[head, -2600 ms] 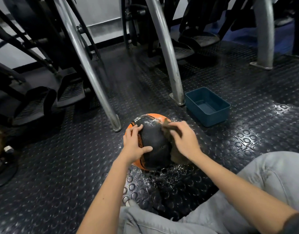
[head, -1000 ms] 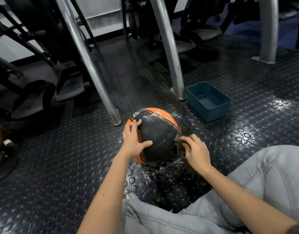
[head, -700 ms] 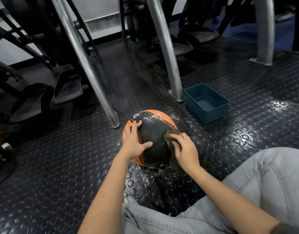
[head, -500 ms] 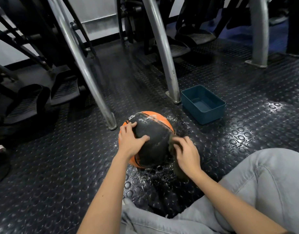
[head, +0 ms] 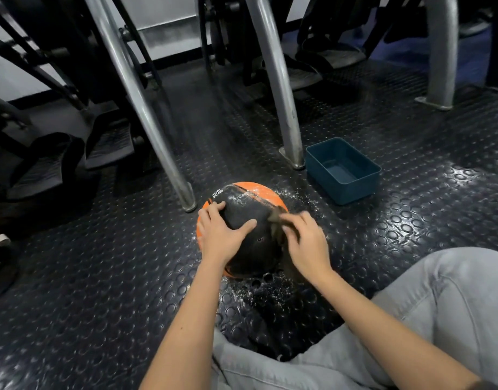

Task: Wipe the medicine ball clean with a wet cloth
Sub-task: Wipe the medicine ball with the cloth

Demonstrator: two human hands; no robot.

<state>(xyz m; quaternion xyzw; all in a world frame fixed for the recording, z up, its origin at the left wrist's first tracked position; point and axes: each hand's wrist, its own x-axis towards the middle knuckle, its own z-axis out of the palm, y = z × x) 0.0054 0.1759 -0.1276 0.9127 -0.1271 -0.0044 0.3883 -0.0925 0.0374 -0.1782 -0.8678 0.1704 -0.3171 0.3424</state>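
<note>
While the ball (head: 248, 204) sits on the studded floor (head: 101, 277), the left hand (head: 222, 235) lies spread flat on its near left side, thumb stretched out. The right hand (head: 308, 246) holds the dark cloth (head: 276, 220) under curled fingers against the ball's right side. There is one ball, one cloth, one blue tub (head: 352, 190) near its far right, and three silver machine legs (head: 141, 108).

There is one ball (head: 250, 206), one cloth (head: 276, 223) and one blue tub (head: 352, 190). Two hands show: the left hand (head: 222, 235) and the right hand (head: 307, 246). Three silver legs (head: 141, 108) can be counted behind.
</note>
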